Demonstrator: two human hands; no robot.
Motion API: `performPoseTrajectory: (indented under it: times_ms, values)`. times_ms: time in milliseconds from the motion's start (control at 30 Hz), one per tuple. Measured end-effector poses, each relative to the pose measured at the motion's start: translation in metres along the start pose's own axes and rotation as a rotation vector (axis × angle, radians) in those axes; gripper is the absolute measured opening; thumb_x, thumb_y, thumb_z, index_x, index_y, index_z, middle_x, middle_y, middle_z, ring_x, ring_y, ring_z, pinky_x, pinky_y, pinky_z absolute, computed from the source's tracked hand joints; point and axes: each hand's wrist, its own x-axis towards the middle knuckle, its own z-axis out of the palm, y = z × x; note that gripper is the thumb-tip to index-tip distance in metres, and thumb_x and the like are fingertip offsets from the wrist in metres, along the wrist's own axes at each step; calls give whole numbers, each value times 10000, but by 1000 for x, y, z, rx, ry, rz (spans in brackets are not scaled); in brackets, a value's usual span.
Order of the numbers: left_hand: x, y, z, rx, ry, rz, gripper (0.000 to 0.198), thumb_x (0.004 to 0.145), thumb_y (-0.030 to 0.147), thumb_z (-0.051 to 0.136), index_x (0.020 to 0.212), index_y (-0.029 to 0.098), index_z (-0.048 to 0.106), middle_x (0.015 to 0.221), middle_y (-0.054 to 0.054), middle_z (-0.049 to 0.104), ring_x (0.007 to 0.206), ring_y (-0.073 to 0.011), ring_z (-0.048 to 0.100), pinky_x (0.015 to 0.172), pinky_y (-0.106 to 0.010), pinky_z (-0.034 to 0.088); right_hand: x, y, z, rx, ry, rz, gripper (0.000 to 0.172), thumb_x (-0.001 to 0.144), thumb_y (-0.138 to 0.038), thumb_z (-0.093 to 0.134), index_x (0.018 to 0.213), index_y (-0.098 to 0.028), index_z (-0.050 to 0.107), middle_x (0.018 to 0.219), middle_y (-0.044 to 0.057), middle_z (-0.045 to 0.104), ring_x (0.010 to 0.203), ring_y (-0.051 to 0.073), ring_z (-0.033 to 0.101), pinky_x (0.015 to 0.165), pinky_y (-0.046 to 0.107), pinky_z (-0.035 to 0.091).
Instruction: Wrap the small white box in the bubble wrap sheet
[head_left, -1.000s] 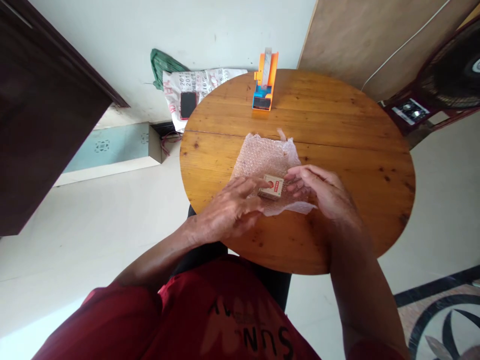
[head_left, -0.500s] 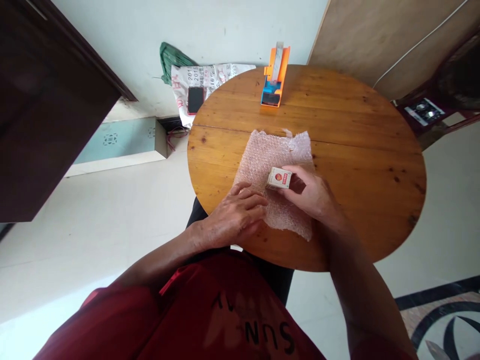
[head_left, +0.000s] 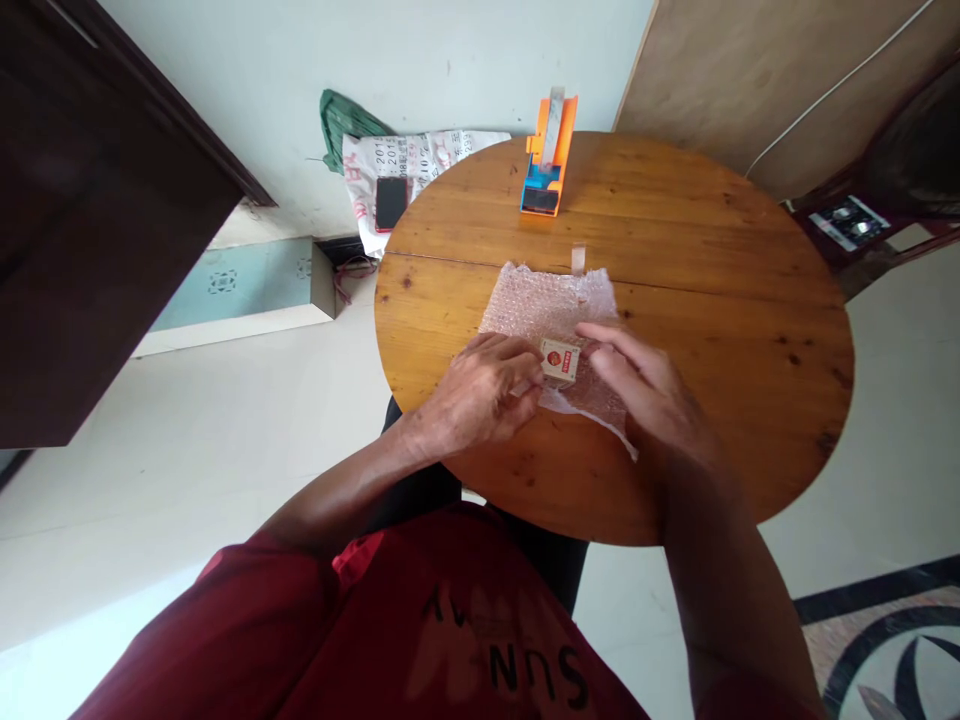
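A small cream box (head_left: 560,361) with a red emblem and red lettering lies on a sheet of bubble wrap (head_left: 536,300). My left hand (head_left: 491,390) is closed on the sheet's near left edge, its fingertips just left of the box. Between the hands, that near edge is raised off the table. On the other side, my right hand (head_left: 649,385) is open, with its fingers stretched out beside and over the wrap near the box's right end. Whether its fingertips touch the box I cannot tell.
The round wooden table (head_left: 720,240) carries an orange and blue tape dispenser (head_left: 550,160) at the back. A short strip of clear tape (head_left: 578,260) sits at the wrap's far edge. Behind the table's left side, a dark phone (head_left: 391,203) rests on a printed white sack (head_left: 360,165).
My right hand has let go of the box, which now lies on the wrap. My left hand has moved up and right, lifting the sheet's near edge.
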Motion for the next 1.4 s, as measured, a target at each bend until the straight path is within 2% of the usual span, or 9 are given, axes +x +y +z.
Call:
performPoseTrajectory:
  times_ms: [133, 233, 400, 600, 867, 1067, 1200, 1300, 1400]
  values:
    - [27, -8, 2, 27, -42, -70, 136, 877, 196, 548, 823, 168, 670, 937, -86, 732, 878, -219, 682, 833, -360, 498, -3, 1, -16, 322, -102, 11, 555, 892, -668, 576, 1291, -294, 671, 1340, 82, 686, 1202, 314, 660, 1015, 471, 526]
    - [39, -15, 4, 24, -42, -159, 109, 835, 184, 582, 810, 168, 687, 851, -59, 719, 778, -186, 649, 731, -309, 466, -5, -7, -17, 191, -97, 86, 562, 776, -516, 773, 1280, -300, 648, 1333, 67, 689, 1217, 319, 645, 1004, 472, 524]
    - [39, -20, 12, -171, -13, -326, 98, 818, 219, 639, 844, 162, 714, 773, -17, 711, 656, -121, 569, 617, -249, 400, -1, -17, -4, 32, 46, 119, 116, 827, -352, 696, 851, -241, 675, 1229, 57, 739, 1042, 275, 698, 892, 443, 544]
    - [38, -21, 18, -324, 10, -374, 102, 792, 173, 595, 749, 145, 684, 672, 10, 642, 611, -89, 518, 588, -225, 379, 3, -10, 8, 158, 158, 140, 136, 777, -330, 709, 731, -230, 628, 1058, 60, 777, 850, 229, 710, 722, 370, 548]
    - [37, -21, 17, -338, 3, -406, 75, 746, 112, 572, 712, 154, 624, 623, 38, 600, 574, -73, 467, 552, -210, 347, 8, 1, 16, 171, 199, 142, 135, 710, -315, 719, 684, -215, 631, 1023, 61, 758, 847, 209, 688, 754, 364, 530]
    - [40, -24, 19, -330, 1, -400, 60, 724, 107, 590, 736, 161, 614, 646, 47, 587, 602, -77, 482, 588, -214, 371, 8, 6, 9, -9, 108, 188, 137, 768, -338, 664, 709, -237, 592, 624, -19, 620, 553, 153, 523, 541, 304, 418]
    - [44, -26, 16, -351, -41, -386, 66, 728, 103, 574, 728, 157, 613, 642, 48, 575, 590, -77, 472, 579, -218, 365, 6, 8, 10, -177, 203, 74, 119, 783, -306, 666, 879, -247, 627, 799, 24, 690, 714, 210, 628, 674, 366, 495]
    - [46, -26, 13, -353, -82, -386, 80, 730, 94, 568, 735, 150, 624, 630, 49, 564, 582, -77, 467, 577, -219, 361, 2, 1, 15, -357, 287, -180, 215, 837, -251, 620, 1049, -247, 658, 1090, 96, 705, 999, 280, 652, 865, 446, 509]
    - [47, -25, 10, -344, -103, -375, 78, 745, 103, 571, 737, 149, 634, 634, 44, 572, 595, -83, 474, 586, -220, 371, -2, -7, 22, -531, 206, -457, 192, 893, -204, 571, 1028, -267, 692, 1138, 80, 711, 1114, 288, 609, 983, 475, 437]
